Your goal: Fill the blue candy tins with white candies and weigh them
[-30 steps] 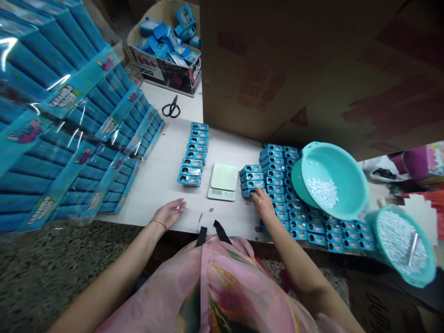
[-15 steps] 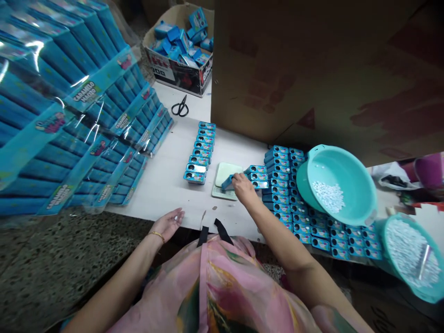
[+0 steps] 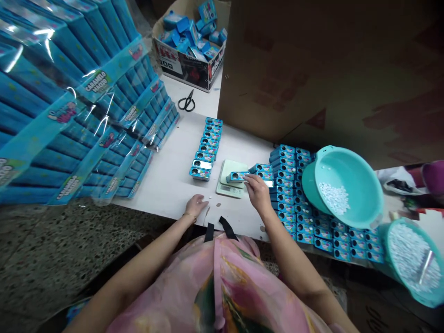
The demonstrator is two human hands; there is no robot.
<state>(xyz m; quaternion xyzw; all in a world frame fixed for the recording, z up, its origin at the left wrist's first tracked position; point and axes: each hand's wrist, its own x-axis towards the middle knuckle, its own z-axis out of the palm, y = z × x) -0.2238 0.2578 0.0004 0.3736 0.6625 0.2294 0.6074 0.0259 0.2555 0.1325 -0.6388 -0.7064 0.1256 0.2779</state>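
Note:
On the white scale (image 3: 229,189) stands a small blue box (image 3: 237,176) with a dark round hole on top. My right hand (image 3: 255,187) pinches the right end of that box. Near the table's front edge rests my left hand (image 3: 196,205), fingers apart, beside a small white piece (image 3: 210,197); nothing shows in its grasp. A column of blue boxes (image 3: 209,142) lies left of the scale. A few more blue boxes (image 3: 262,168) stand just right of it, partly behind my right hand.
Packed blue boxes (image 3: 285,183) fill the table at right, beside a turquoise basin (image 3: 364,185) and a second basin (image 3: 430,298) of white pieces. Black scissors (image 3: 187,102), a carton (image 3: 208,76), and plastic-wrapped stacks (image 3: 86,115) lie beyond. A large cardboard wall (image 3: 277,78) stands behind.
The box under my right hand has gone from tilted to upright on the scale. My left hand has moved right and forward onto the table, and a white piece now lies beside it.

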